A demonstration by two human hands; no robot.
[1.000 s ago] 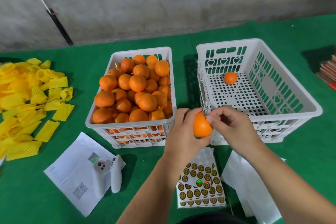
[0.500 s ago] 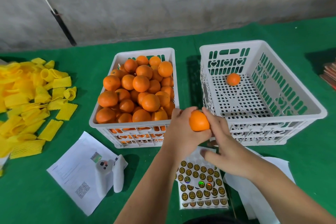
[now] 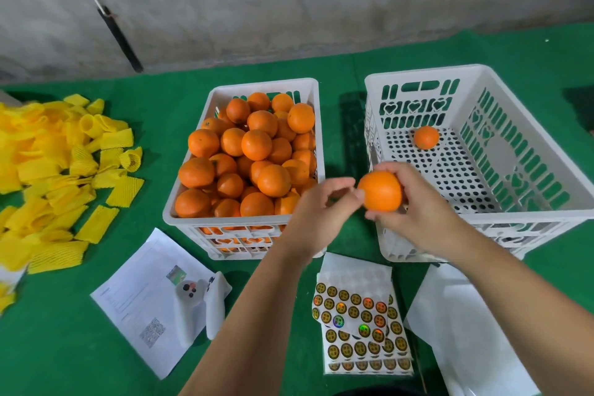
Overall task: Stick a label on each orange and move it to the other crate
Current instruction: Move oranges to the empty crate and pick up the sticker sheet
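My right hand (image 3: 418, 215) grips one orange (image 3: 381, 191) in the air, between the two white crates and just over the near left corner of the right crate (image 3: 546, 219). Beside it, my left hand (image 3: 321, 212) has loosely bent fingers, and one fingertip touches the orange's left side. The left crate (image 3: 180, 219) is piled high with oranges (image 3: 257, 145). A single orange (image 3: 426, 137) lies on the right crate's floor near its far wall. A sheet of round gold labels (image 3: 356, 325) lies on the green cloth below my hands.
Yellow foam fruit nets (image 3: 58, 177) are heaped at the left. A printed paper (image 3: 141, 299) with a white controller (image 3: 205, 302) on it lies at the front left. White backing sheets (image 3: 466, 331) lie at the front right. A black-handled stick (image 3: 119, 35) leans on the wall.
The orange has passed from my left hand into my right and has moved right and up toward the right crate. My left hand has let go and now only touches it.
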